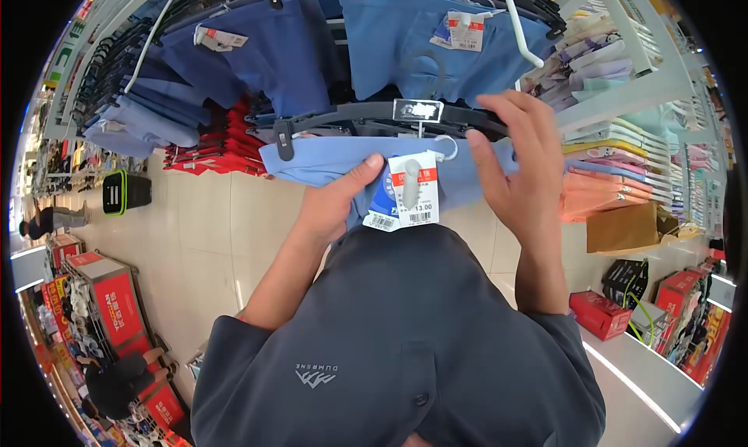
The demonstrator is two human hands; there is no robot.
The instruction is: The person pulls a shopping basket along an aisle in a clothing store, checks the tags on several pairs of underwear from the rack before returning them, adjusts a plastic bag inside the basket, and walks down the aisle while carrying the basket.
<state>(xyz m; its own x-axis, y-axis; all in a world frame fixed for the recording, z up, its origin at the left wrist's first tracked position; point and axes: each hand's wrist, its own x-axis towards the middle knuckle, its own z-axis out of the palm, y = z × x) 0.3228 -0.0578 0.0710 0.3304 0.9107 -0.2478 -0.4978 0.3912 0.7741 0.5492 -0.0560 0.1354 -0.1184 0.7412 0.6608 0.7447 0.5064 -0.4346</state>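
Observation:
My left hand [336, 205] grips light-blue shorts [312, 149] near the waistband, its thumb lying across the front of the cloth. The shorts hang from a black clip hanger [351, 114] with a small label at its middle. A white price tag [425, 190] reading 13.00 and a blue tag [383, 198] dangle in front of them. At the hanger's right end is my right hand [523, 167], thumb and fingers apart. The hanger's end passes behind that hand, so its right clip is hidden.
Racks of dark-blue shorts [241, 54] and mid-blue shorts [389, 50] stand ahead. A white rack hook [522, 30] juts out above. Red garments [226, 147] hang at left, pastel clothes [623, 151] at right. Another person [117, 385] is at lower left.

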